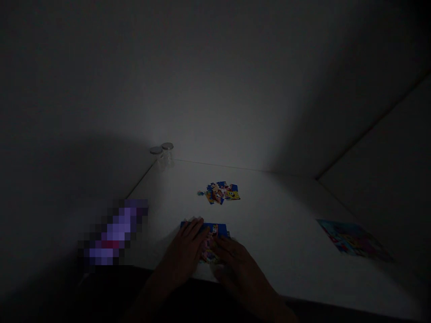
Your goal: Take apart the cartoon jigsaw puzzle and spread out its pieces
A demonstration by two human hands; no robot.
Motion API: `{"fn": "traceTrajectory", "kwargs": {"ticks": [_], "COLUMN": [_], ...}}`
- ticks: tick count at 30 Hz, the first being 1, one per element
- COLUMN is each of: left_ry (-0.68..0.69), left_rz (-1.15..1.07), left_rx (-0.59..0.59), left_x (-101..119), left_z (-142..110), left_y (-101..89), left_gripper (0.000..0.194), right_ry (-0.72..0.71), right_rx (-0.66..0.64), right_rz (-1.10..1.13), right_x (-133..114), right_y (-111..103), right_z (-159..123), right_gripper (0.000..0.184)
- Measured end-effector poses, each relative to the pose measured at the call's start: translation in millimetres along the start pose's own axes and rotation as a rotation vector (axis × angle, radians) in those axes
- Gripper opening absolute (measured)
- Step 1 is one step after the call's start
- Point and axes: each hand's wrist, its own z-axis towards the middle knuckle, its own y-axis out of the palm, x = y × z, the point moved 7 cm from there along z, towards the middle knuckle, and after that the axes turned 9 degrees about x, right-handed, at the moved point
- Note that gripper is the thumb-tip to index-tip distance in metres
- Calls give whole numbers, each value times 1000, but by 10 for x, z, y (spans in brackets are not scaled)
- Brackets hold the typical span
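Two-handed contact: we see the left hand (184,251) and the right hand (240,264) reaching in from the near side, both lying over a blue-edged cartoon puzzle (220,228).
Left grip: fingers extended and close together, palm down across the puzzle's left part; we see nothing clasped.
Right grip: fingers reach inward over the puzzle's right part; the dim light hides the thumb and fingertips, so we cannot tell how far they are open or whether they hold a piece.
Puzzle position: flat near the front edge of the white worktop (276,224), partly hidden by the hands.
Present step: we judge this to be pressing or aligning at the puzzle's surface; any shift here calls for light, level fingers, lest joined pieces spring apart.
SpongeBob puzzle pieces (232,194): an irregular cluster beyond the hands, apart from the puzzle, with a small pale-blue piece (200,193) at its left.
Far-left corner: two clear jars (167,157) with metal lids, side by side.
Right side: a colourful picture sheet (353,240), well apart from the hands.
Left side: a pixelated purple patch (117,231), its content unreadable.
Obstruction: our own hands and the gloom mask the contact points.
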Motion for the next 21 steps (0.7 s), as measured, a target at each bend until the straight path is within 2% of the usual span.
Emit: {"fn": "traceTrajectory", "kwargs": {"ticks": [2, 5, 13, 15, 17, 21], "left_ry": [-51, -107, -106, -114, -132, -113], "left_rz": [27, 46, 12, -3, -18, -38], "left_rx": [11, 46, 44, 55, 67, 102], "left_x": [-70, -150, -287, -325, -335, -194], "left_z": [-62, -8, 641, 713, 639, 176], "left_y": [-29, -68, -85, -115, -143, -124], "left_gripper": [41, 35, 27, 28, 31, 33], "right_ry": [2, -8, 14, 23, 35, 11], "right_rx": [-50, -83, -32, -5, 33, -6], "right_rz": [0, 15, 14, 15, 4, 23], "right_x": [-128, -258, -248, -238, -216, -136], "right_y": [77, 164, 158, 135, 98, 95], "right_z": [64, 160, 154, 159, 193, 344], "right_gripper": [55, 52, 47, 48, 50, 45]}}
